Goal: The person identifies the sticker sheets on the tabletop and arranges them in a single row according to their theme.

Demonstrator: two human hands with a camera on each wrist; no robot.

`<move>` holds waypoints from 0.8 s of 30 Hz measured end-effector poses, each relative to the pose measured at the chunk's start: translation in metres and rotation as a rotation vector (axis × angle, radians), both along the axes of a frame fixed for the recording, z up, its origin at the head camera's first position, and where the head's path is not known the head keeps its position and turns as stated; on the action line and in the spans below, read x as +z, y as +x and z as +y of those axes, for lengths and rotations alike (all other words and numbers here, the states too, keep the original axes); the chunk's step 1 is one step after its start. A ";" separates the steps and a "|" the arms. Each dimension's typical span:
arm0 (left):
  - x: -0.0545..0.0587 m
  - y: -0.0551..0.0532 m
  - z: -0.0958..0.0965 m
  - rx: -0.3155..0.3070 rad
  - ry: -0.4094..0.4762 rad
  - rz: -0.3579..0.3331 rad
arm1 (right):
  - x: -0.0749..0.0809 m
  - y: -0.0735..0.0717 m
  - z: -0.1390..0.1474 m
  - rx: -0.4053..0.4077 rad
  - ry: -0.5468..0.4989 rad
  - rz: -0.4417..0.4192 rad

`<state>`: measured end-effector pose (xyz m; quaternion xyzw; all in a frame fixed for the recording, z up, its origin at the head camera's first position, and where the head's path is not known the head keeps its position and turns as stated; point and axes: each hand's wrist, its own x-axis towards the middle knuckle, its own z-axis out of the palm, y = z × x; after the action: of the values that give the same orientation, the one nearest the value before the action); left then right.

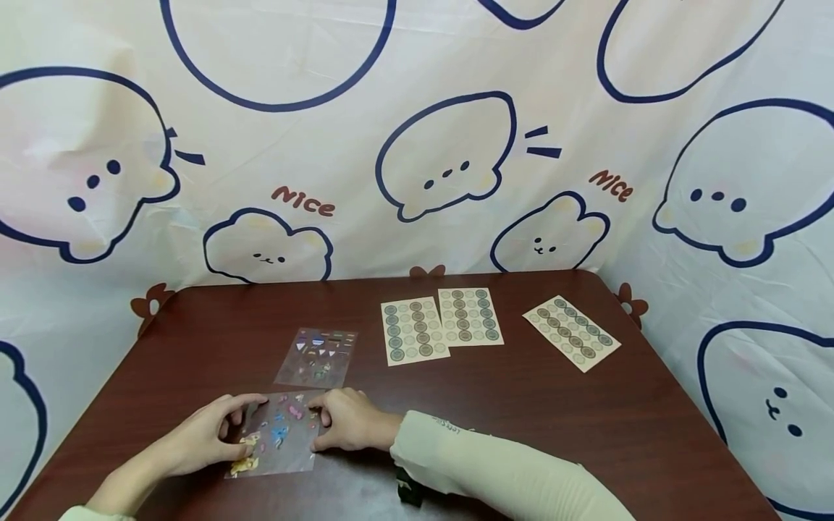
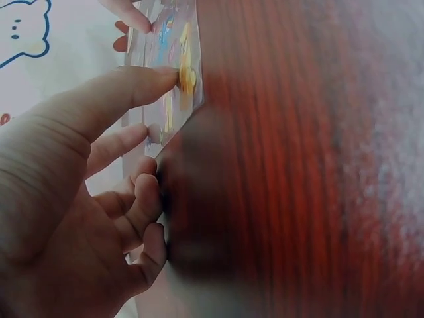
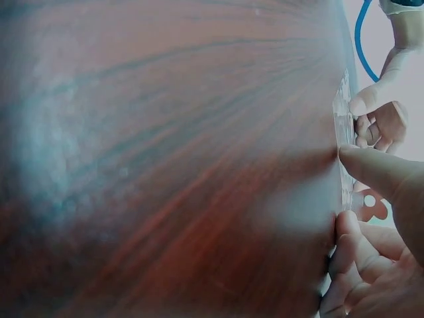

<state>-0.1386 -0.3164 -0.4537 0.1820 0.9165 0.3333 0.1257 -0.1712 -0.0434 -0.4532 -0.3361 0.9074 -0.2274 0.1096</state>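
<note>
A transparent sticker sheet [image 1: 287,456] with small pink, blue and gold stickers lies on the table close to the person. My left hand [image 1: 198,438] is at its left side, thumb on the gold stickers at the lower corner, index finger stretched to the upper corner. On the sheet's right side rests my right hand [image 1: 352,420], with index fingertip and thumb tip apart near the edge. In the left wrist view, the left thumb [image 2: 126,89] touches a gold sticker while the other fingers bend loosely. The right thumb [image 3: 371,165] meets the sheet's edge in the right wrist view.
Just beyond lies a second transparent sticker sheet [image 1: 319,354]. Two cream sheets of round stickers, one left [image 1: 410,354] and one right [image 1: 470,318], overlap at the back. Another cream sheet [image 1: 570,333] lies angled at right. A small black object [image 1: 408,488] shows under the right sleeve.
</note>
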 end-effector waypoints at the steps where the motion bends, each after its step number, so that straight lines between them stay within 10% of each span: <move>1: 0.000 0.000 0.000 -0.001 0.001 -0.001 | 0.000 0.000 0.000 0.000 -0.005 -0.007; 24: 0.017 -0.011 0.003 0.002 0.099 -0.112 | 0.013 -0.020 0.016 0.037 -0.226 -0.174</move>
<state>-0.1493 -0.3135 -0.4368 0.1679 0.8905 0.3883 0.1674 -0.1912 -0.0278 -0.4407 -0.3422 0.8566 -0.3545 0.1533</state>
